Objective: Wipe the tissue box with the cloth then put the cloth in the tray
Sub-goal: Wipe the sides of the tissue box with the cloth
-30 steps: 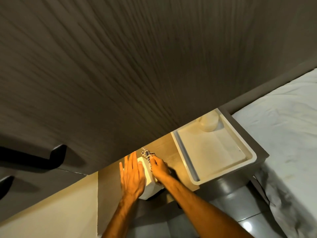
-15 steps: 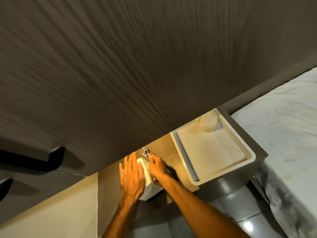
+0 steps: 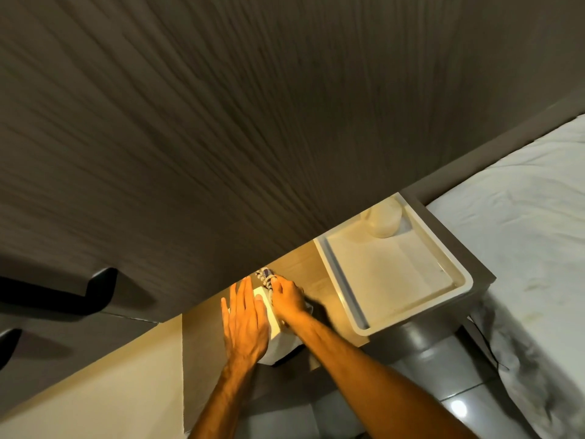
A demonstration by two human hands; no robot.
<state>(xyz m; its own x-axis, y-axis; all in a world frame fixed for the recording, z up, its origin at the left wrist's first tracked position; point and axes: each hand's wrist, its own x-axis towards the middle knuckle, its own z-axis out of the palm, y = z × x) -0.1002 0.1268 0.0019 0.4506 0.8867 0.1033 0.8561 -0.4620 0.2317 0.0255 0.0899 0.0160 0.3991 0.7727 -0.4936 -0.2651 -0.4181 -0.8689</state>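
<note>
Left hand (image 3: 245, 324) lies flat, fingers stretched out and together, palm down across the top of the white tissue box (image 3: 278, 340), its grip wide and closed on nothing. The box stands on the pale wooden bench (image 3: 304, 267), tucked under the edge of a big dark wood-grain panel (image 3: 253, 122) that fills most of the view. Right hand (image 3: 288, 301) is on the box's right side, grip curled around the patterned cloth (image 3: 265, 276), a dark-and-light striped bunch that pokes out past the fingertips at the box's far corner. The cloth is touching the box there. Just to the right on the same bench, apart from the box, sits the white rectangular tray (image 3: 408, 321); a pale rounded container (image 3: 383, 221) stands in its far corner. Further right, a bed with a white sheet (image 3: 522, 236). Below, glossy grey floor tiles (image 3: 443, 391).
</note>
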